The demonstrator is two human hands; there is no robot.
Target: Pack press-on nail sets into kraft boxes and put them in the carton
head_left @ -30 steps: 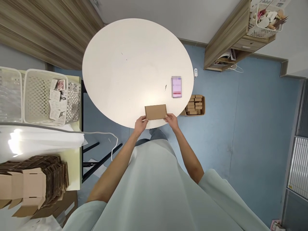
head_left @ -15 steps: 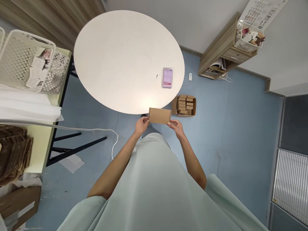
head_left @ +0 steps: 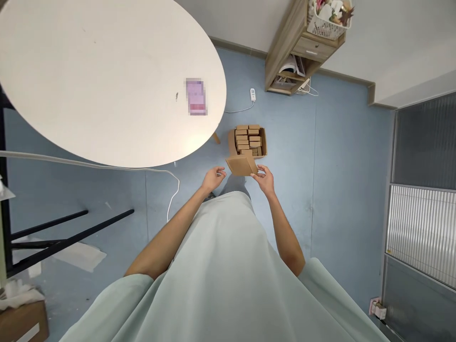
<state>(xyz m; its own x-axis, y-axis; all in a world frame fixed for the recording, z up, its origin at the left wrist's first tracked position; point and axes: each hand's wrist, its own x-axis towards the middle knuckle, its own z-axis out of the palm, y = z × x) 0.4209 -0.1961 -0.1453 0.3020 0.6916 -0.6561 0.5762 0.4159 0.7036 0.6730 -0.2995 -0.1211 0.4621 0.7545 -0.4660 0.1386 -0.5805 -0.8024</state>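
Observation:
A small flat cardboard box (head_left: 241,166) hangs tilted in front of my body, its right end in the fingers of my right hand (head_left: 264,181). My left hand (head_left: 213,178) is just left of the box, apart from it, with loosely curled fingers and nothing in them. Right behind the held box, a larger open carton (head_left: 264,142) stands on the floor, filled with several small brown cardboard boxes (head_left: 242,137). The held box overlaps the carton's near edge in view; I cannot tell the height between them.
A round white table (head_left: 135,85) fills the upper left, with a blurred purple item (head_left: 196,97) near its right edge. A white cable (head_left: 174,192) runs in front of the table. A wooden cabinet (head_left: 285,47) stands by the wall; a white power strip (head_left: 252,95) lies on the floor.
My left hand has let go of the small box, which is now tilted in my right hand alone. The view has turned right, bringing the carton behind the held box.

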